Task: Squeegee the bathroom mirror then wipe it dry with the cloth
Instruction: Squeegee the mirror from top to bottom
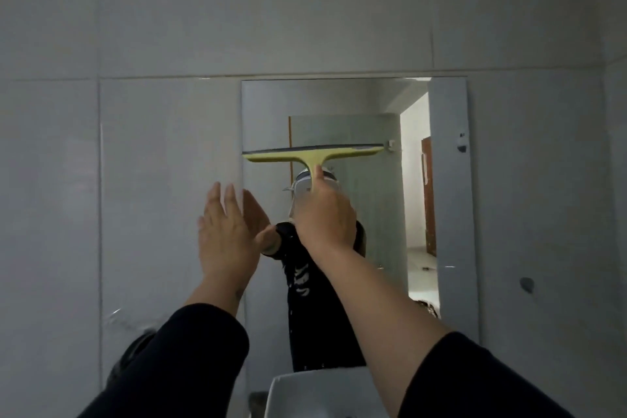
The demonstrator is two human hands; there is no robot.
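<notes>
A frameless rectangular mirror [448,180] hangs on the grey tiled wall. A yellow squeegee [312,153] with a dark rubber blade lies level against the glass, about a third of the way down, reaching from the mirror's left edge past its middle. My right hand [324,214] is closed around its handle. My left hand [227,234] is raised with flat, spread fingers at the mirror's left edge, holding nothing; whether it touches the wall or glass I cannot tell. No cloth is in view.
A white basin [305,390] juts out below the mirror at the bottom of the view. The mirror reflects a person in a dark top, a door and a bright doorway. Grey wall tiles [135,180] surround the mirror on all sides.
</notes>
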